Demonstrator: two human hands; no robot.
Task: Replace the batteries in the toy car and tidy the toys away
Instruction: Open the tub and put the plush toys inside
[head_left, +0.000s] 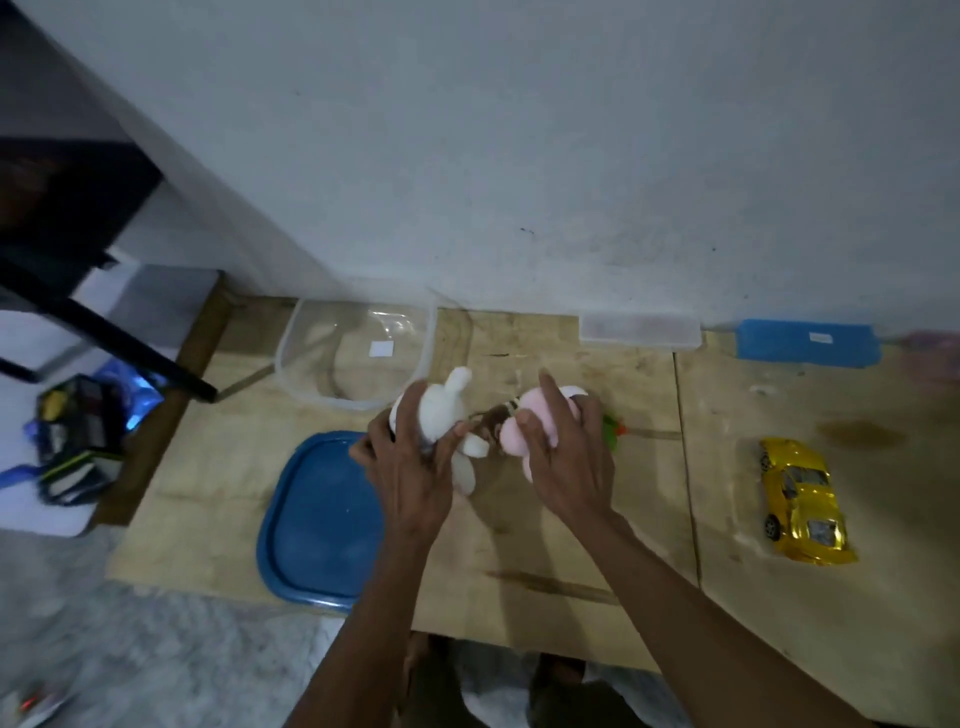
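My left hand (410, 457) grips a white plush toy (444, 413) above the middle of the wooden table (571, 519). My right hand (558, 447) holds a pink plush toy (527, 423) right beside it. A small brown toy (488, 418) shows between the two, and a green toy (612, 431) peeks out behind my right hand. The yellow toy car (800, 501) lies on the table at the right, apart from both hands. An open clear plastic container (358, 353) stands by the wall, with its blue lid (322, 519) lying flat in front of it.
A small clear box (639, 330) and a blue box (808, 343) lie along the wall at the back right. A black stand (104, 327) and a bag of items (78, 436) are on the floor to the left. My feet show below the table's near edge.
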